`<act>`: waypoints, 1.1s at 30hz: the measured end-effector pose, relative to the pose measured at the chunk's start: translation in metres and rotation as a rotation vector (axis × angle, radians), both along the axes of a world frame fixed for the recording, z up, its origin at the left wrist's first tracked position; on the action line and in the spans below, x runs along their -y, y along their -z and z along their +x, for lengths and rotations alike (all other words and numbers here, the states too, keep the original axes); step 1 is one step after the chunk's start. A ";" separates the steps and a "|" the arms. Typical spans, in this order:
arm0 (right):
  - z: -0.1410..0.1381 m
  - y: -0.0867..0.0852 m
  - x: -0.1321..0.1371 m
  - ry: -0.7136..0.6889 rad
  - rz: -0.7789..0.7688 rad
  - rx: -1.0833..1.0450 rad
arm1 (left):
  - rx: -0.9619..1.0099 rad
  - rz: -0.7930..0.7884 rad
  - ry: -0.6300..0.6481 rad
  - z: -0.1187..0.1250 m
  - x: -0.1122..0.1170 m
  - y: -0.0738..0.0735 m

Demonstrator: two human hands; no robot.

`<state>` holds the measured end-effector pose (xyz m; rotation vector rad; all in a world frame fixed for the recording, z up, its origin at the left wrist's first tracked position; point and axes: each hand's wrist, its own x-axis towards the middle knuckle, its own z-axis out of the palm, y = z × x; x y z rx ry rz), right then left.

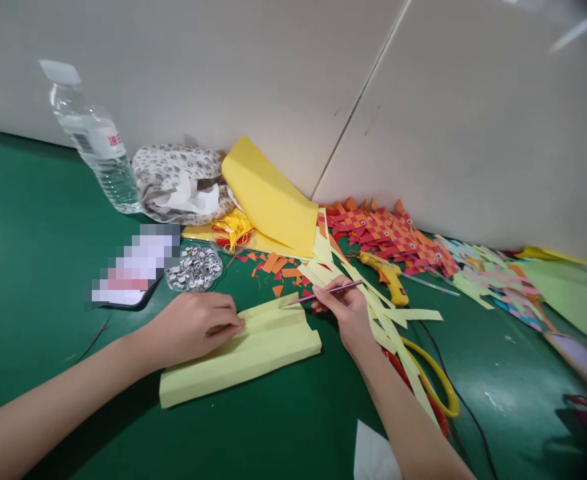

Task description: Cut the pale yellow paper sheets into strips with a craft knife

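Note:
A sheet of pale yellow-green paper (268, 363) with lengthwise folds lies on the green table. My left hand (201, 327) rests on its left part, fingers curled and fingertips pressed together on the paper, holding it down. In my right hand (341, 307) is a slim dark pencil (341, 288), gripped near its middle. The pencil's tip points left and meets the far edge of the paper or hovers just over it; I cannot tell which. Pale paper strips (373, 300) are strewn behind and beneath the right hand.
Behind stand a water bottle (98, 147), a patterned cloth bag (178, 180) and yellow paper (273, 200). A phone (138, 267) and a tub of googly eyes (194, 268) are left. Woven paper fish (383, 230), a glue gun (386, 275) and yellow-handled scissors (443, 387) are right.

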<state>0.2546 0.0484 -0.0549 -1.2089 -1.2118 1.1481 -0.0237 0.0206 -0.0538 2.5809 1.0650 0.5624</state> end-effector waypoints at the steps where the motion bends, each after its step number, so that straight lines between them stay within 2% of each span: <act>1: 0.000 0.000 0.000 0.002 -0.005 0.004 | 0.000 0.003 0.000 0.000 0.000 0.000; 4: 0.003 0.000 -0.001 0.037 0.004 0.000 | 0.000 0.012 0.001 0.000 0.000 0.000; 12: 0.010 0.001 -0.006 0.251 0.039 -0.002 | -0.004 0.025 0.003 0.000 0.001 -0.002; 16: 0.009 0.000 -0.004 0.333 0.117 -0.058 | -0.015 0.023 0.001 0.000 0.000 -0.002; 19: 0.004 -0.002 0.001 0.255 0.143 -0.079 | -0.016 0.024 0.002 0.000 0.000 -0.002; 23: -0.012 -0.009 0.010 0.006 0.043 0.013 | -0.018 0.019 0.009 0.001 0.000 -0.003; 25: -0.021 -0.012 0.013 -0.064 0.019 0.049 | -0.023 0.014 0.011 0.001 0.000 -0.004; 33: -0.032 -0.011 0.015 -0.043 0.009 0.079 | -0.023 0.021 0.008 0.001 -0.001 -0.003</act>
